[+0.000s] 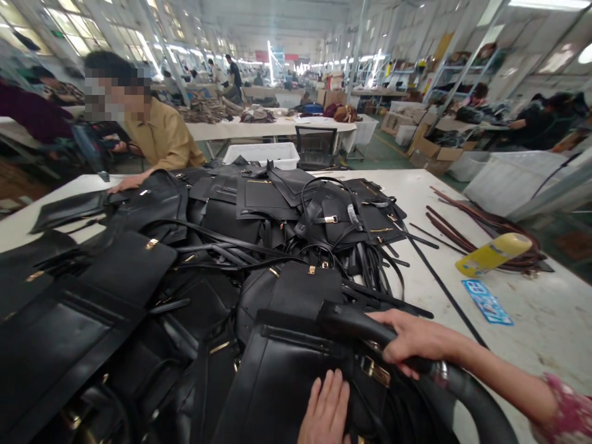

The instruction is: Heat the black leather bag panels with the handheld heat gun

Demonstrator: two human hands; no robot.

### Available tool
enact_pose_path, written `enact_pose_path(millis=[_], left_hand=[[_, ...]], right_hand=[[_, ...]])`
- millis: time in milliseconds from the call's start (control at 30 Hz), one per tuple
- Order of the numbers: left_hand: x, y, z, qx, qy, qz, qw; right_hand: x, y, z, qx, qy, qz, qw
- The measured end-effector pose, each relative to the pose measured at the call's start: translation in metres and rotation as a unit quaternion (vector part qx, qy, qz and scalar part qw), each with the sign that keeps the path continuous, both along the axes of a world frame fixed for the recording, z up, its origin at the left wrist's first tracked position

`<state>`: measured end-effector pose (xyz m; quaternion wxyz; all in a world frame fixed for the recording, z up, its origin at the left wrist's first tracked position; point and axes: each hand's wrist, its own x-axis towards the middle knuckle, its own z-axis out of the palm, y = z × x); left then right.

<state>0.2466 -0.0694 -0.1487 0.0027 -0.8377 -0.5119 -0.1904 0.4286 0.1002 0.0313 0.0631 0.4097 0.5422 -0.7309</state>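
Note:
My right hand (407,339) is wrapped round a black hose nozzle (358,322) at the lower right, its tip over a black leather bag (282,376). The ribless dark hose (485,401) curves down from behind that hand. Flat on the front of the same bag rests my left hand (326,410), fingers stretched out and close together. A large heap of black bags with gold clasps and loose straps surrounds both hands.
Brown straps (446,228), a yellow bottle (494,254) and a blue patterned card (487,302) lie on the white table (546,320) at the right. A person in a tan shirt (164,135) touches the heap at the far left. White bins stand beyond the table.

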Motion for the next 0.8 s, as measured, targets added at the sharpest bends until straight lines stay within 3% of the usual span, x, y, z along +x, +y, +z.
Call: enact_pose_path(millis=[233, 433, 533, 667, 733, 800], left_hand=[[-0.006, 0.004, 0.019, -0.082, -0.003, -0.058, 0.995], [-0.008, 0.002, 0.028, -0.129, -0.054, -0.055, 0.989], [-0.006, 0.002, 0.034, -0.151, -0.048, -0.054, 0.986], [0.000, 0.001, 0.043, -0.166, -0.041, -0.048, 0.984], [-0.005, -0.002, 0.047, -0.146, -0.046, -0.059, 0.986], [-0.026, -0.006, 0.050, -0.109, -0.061, -0.019, 0.992]], right_hand=[[0.002, -0.003, -0.016, -0.039, -0.024, 0.075, 0.996], [0.016, -0.006, -0.010, -0.017, 0.023, 0.011, 1.000], [0.024, -0.014, -0.012, -0.020, -0.002, 0.034, 0.999], [0.005, -0.021, -0.018, 0.000, 0.011, 0.040, 0.999], [-0.004, -0.022, -0.016, 0.017, 0.037, 0.014, 0.999], [-0.003, -0.024, -0.010, 0.045, 0.064, -0.038, 0.996]])
